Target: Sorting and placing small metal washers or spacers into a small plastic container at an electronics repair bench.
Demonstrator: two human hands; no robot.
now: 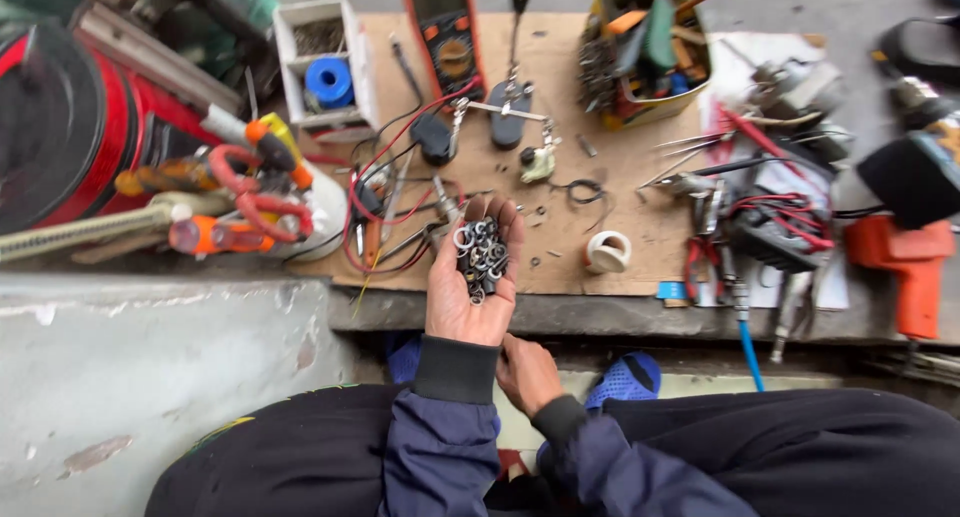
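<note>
My left hand (pixel 472 287) is raised palm up over the near edge of a cardboard sheet (pixel 560 157). It cups a small pile of metal washers and nuts (pixel 482 252) on the fingers and upper palm. My right hand (pixel 528 372) sits lower, just beneath the left wrist and above my lap. Only its back shows, with the fingers curled under and hidden. Both arms wear dark blue sleeves with black cuffs.
On the cardboard lie an orange multimeter (pixel 445 32) with red and black leads, a clip stand (pixel 510 102), a white tape roll (pixel 607 250) and a yellow tin of tools (pixel 645 52). Red-handled pliers (pixel 250 192) lie left; an orange drill (pixel 905 267) lies right.
</note>
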